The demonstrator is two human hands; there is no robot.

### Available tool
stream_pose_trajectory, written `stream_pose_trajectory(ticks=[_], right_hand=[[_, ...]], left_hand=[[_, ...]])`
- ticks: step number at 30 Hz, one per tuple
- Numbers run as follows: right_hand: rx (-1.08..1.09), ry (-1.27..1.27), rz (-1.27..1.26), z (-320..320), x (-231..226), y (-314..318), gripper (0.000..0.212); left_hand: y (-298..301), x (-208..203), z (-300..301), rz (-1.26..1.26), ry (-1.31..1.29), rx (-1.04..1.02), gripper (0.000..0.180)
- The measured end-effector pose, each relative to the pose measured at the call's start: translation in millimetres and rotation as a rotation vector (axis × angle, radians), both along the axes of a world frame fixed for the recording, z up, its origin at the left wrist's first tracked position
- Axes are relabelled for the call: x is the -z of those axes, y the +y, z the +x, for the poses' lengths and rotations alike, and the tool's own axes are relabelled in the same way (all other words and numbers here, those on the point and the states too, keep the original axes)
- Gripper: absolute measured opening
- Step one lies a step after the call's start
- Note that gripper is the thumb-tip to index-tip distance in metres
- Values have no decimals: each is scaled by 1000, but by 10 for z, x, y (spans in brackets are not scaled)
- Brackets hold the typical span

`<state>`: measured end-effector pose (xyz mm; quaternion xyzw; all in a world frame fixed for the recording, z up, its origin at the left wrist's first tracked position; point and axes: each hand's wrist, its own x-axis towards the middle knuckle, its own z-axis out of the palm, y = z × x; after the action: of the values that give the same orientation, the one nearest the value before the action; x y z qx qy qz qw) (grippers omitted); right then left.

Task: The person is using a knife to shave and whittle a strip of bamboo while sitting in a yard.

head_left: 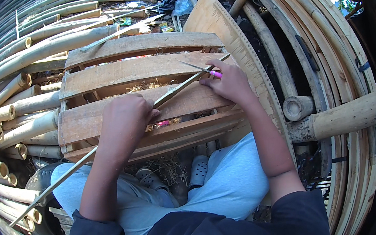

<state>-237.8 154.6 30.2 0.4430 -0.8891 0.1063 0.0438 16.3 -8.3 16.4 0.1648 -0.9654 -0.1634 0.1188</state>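
A long, thin bamboo strip [179,88] slants from the lower left, over my left thigh, up across the slatted wooden crate [135,72] before me. My left hand [127,118] is closed around the strip near its middle, over the crate's near slats. Close to the strip's upper right end, my right hand [229,82] grips a small knife [215,74] with a pink handle. Its narrow blade points to the upper left and crosses the strip at a shallow angle. My right fingers partly cover the handle, and contact between blade and strip is hard to judge.
Cut bamboo poles [31,106] lie stacked along the left. Another split strip [112,36] rests on the crate's far edge. A plywood sheet [223,24] leans at the crate's right. Long curved slats [330,53] and a thick bamboo pole [354,113] stand farther right.
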Motion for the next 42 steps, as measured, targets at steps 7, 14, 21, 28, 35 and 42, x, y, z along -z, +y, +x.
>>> stream_pose_trajectory(ticks=[7, 14, 21, 28, 35, 42], right_hand=[[-168, -74, -107, -209, 203, -46, 16], [-232, -127, -134, -247, 127, -3, 14], [-243, -112, -144, -278, 118, -13, 15], [-130, -37, -175, 62, -130, -16, 31], [13, -72, -247, 611, 68, -146, 57], [32, 74, -53, 523, 204, -225, 53]], left_hand=[[34, -103, 66, -53, -108, -23, 20], [-2, 7, -78, -1, -12, 38, 20], [63, -30, -83, -15, 39, -2, 19], [147, 135, -156, -167, 4, 42, 24], [171, 192, -195, -210, 123, -73, 23], [295, 129, -183, -253, -4, -69, 16]])
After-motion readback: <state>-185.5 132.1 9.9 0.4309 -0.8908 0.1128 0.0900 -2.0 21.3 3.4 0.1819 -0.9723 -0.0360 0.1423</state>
